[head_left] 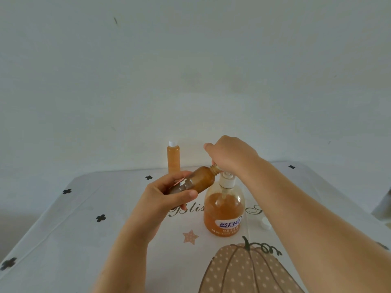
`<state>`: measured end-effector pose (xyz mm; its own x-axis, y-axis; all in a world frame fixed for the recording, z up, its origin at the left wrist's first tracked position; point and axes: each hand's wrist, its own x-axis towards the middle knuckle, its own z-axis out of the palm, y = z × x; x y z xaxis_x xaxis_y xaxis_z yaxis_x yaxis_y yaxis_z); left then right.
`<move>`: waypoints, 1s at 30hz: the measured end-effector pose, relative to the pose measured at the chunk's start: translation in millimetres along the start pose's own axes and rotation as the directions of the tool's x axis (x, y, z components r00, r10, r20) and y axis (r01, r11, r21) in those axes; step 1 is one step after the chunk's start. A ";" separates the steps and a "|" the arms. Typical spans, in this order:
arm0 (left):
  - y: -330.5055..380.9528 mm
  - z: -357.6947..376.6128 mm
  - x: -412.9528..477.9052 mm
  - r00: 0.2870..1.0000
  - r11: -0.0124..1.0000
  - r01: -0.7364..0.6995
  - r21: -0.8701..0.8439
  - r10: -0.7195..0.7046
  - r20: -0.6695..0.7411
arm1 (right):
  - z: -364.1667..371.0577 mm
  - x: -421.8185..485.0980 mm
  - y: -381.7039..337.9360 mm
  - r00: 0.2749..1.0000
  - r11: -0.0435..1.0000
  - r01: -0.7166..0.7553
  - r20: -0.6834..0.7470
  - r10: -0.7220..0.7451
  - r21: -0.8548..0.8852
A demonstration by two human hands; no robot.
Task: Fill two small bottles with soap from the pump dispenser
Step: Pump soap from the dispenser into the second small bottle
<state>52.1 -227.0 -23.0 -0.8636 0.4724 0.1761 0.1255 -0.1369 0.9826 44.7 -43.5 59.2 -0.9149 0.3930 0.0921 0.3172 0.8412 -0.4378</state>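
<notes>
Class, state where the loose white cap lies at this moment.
In the head view, the white cap lies on the tablecloth right of centre. It is just to the right of the pump dispenser, at the edge of the person's right forearm.

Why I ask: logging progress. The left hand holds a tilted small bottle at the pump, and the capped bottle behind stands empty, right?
No: the head view shows the capped bottle behind standing filled with orange soap, not empty. The left hand does hold the tilted small bottle at the pump.
</notes>
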 end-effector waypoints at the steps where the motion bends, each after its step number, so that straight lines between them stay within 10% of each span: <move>1: -0.3 -0.1 0.4 1.000 1.000 -0.002 -0.001 0.002 -0.002 | 0.2 -0.1 0.3 1.000 1.000 -0.002 0.002 0.002 0.002; 30: 0.1 0.7 0.2 1.000 1.000 -0.004 -0.028 0.005 0.007 | -6.1 -2.6 -2.1 1.000 1.000 -0.014 0.028 0.014 -0.001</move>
<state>52.3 -226.3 -22.9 -0.8597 0.4777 0.1809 0.1154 -0.1634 0.9798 47.9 -44.1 65.3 -0.9170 0.3941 0.0608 0.3304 0.8361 -0.4379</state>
